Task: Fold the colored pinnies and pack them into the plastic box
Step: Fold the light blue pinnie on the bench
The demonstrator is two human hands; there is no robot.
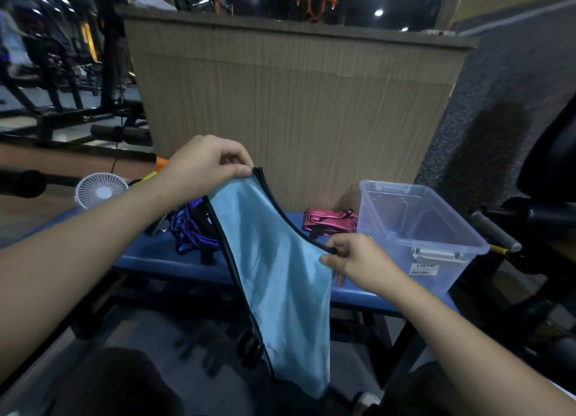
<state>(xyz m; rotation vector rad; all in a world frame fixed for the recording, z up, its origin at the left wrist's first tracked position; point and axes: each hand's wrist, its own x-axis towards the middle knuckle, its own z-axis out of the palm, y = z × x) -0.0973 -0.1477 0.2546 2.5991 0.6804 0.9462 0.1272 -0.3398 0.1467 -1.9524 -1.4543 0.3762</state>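
**Light blue pinny held up over the blue desk**

While the light blue pinny (280, 278) hangs in the air in front of the blue padded desk (174, 259), the left hand (202, 166) pinches its black-trimmed upper corner and the right hand (358, 259) pinches the trim lower down, fingers (330, 261) curled on the cloth. On the desk behind lie a tangled purple pinny (190, 228) and a folded pink pinny (328, 219), the pink one just beside the clear plastic box (417, 225) at the desk's right end. A small white fan (99, 189) stands at the left. A ribbed beige partition (296, 103) rises behind the desk; dark gym machines (62, 72) fill the dim room to the left.
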